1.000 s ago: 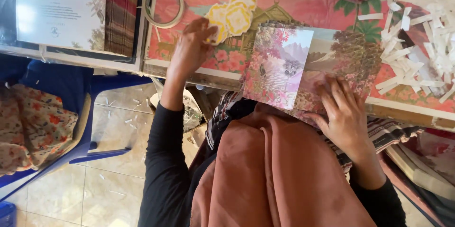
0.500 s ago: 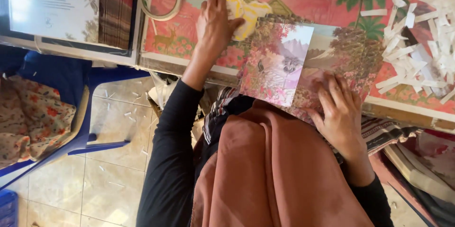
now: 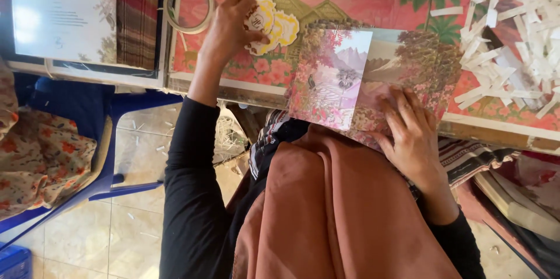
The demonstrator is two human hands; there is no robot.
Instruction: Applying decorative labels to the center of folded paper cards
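The folded landscape card (image 3: 361,78) lies on the counter (image 3: 501,124), half over its near edge, one printed flap turned in. It already looks creased and closed, so the folding seems done. What appears left is the yellow-and-white scalloped sticker (image 3: 271,22), which is not yet on the card: it sits beyond the card's far left corner, partly under the left hand (image 3: 230,28).

The left arm reaches straight out in its black sleeve, wrist bent a little. Its grip is pressed together on the sticker, thumb on top and fingertips curled at the edge, pinching it or just lifting it; I cannot tell whether it has left the counter.

The right hand (image 3: 411,136) lies flat on the card's near right part, fingers spread and pointing away, palm down. This grip pinches nothing and only pins the card.

Just beyond the left grip lies a ring of tape (image 3: 188,5). Well to the right of the right grip is a heap of white paper strips (image 3: 525,51), likely peeled backings.
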